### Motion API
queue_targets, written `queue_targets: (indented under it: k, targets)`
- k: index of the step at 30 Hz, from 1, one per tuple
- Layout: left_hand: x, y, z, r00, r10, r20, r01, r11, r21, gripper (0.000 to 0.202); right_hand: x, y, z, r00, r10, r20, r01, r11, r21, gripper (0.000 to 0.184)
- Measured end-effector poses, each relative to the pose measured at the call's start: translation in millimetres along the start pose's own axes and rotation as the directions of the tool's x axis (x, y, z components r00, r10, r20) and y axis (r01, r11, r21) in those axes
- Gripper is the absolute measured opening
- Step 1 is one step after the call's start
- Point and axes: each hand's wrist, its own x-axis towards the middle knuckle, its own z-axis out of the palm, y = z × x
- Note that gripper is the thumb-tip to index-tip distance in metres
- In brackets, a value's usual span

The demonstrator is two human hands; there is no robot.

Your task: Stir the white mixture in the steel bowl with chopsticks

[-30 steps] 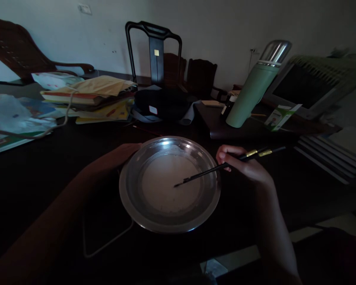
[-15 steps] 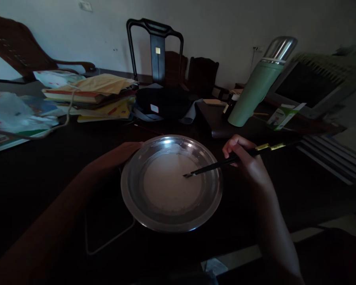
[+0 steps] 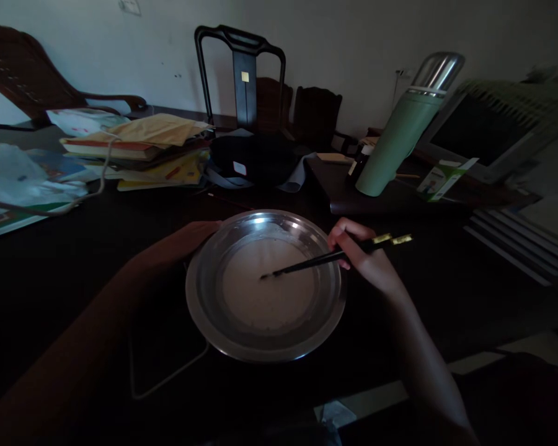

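A round steel basin (image 3: 199, 313) stands on the dark table and holds a pale, cloudy liquid (image 3: 265, 303). My right hand (image 3: 360, 251) is closed around a pair of black chopsticks (image 3: 307, 262) with gold bands near their upper ends. They slant down to the left, and their tips are at the liquid, near the middle of the basin. At the basin's far left side, my left hand (image 3: 193, 238) grips the rim; its fingertips are partly hidden in shadow and behind the edge.
Beyond the basin lie a black bag (image 3: 260, 161) and a pile of books and papers (image 3: 153, 152). A green thermos (image 3: 397, 142) stands back right by a small box (image 3: 441, 181). Plastic bags (image 3: 23, 176) are left, and a thin cable (image 3: 172, 375) runs near the basin.
My right hand has moved left with the chopsticks, taking their tips from right of centre to about the middle of the liquid. My left hand stays at the rim.
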Motion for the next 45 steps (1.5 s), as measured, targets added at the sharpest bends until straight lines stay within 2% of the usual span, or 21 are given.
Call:
queue_targets:
  k: [4,9,13,18,21,25,31,35,37,40,45]
  targets:
    - [2.0,-2.1,-0.2,1.000,-0.008,0.000,0.008,1.000,-0.002,0.041,-1.1,-0.4,2.6,1.000,0.008,0.016,-0.007,0.996,-0.088,0.028]
    - [1.9,-2.3,-0.9,1.000,0.019,0.006,-0.019,1.000,0.017,0.040,-0.9,-1.4,-9.7,0.995,-0.040,-0.089,0.023,0.981,-0.190,0.027]
    - [-1.3,2.4,1.9,1.000,-0.013,-0.006,0.013,1.000,-0.009,0.042,5.1,6.8,-22.8,0.992,-0.019,-0.122,0.007,0.995,-0.100,0.029]
    - [2.2,-2.1,0.7,1.000,0.007,-0.010,-0.007,1.000,0.002,0.042,10.9,18.8,-31.4,0.998,0.062,-0.022,-0.056,0.976,0.213,0.030]
    - [6.0,-7.4,-1.9,1.000,0.017,0.011,-0.017,1.000,0.001,0.043,11.7,19.9,-31.1,0.993,0.106,0.049,-0.115,0.949,0.295,0.031]
    - [4.4,-4.6,-1.0,1.000,0.017,0.009,-0.017,1.000,0.002,0.043,10.8,17.4,-26.0,0.987,0.105,0.121,-0.140,0.934,0.330,0.032]
    - [-8.0,13.3,6.6,0.999,-0.042,-0.022,0.043,0.998,0.046,0.043,8.0,15.8,-18.7,0.974,0.075,0.213,-0.144,0.934,0.328,0.032]
    - [-10.0,17.8,7.5,1.000,0.006,-0.028,-0.004,0.999,0.047,0.042,7.1,16.9,-18.0,0.970,0.061,0.236,-0.130,0.948,0.291,0.033]
    - [-7.4,16.3,6.4,0.998,-0.016,-0.059,0.020,0.997,0.072,0.038,6.7,17.2,-18.0,0.967,0.051,0.249,-0.123,0.950,0.286,0.032]
    - [-4.0,13.6,5.6,0.998,-0.036,-0.052,0.039,0.997,0.068,0.038,6.0,16.8,-17.5,0.965,0.044,0.257,-0.121,0.949,0.291,0.031]
    - [-10.3,15.9,8.7,1.000,-0.007,-0.030,0.008,0.999,0.033,0.040,5.6,14.9,-14.1,0.965,0.045,0.258,-0.124,0.946,0.299,0.031]
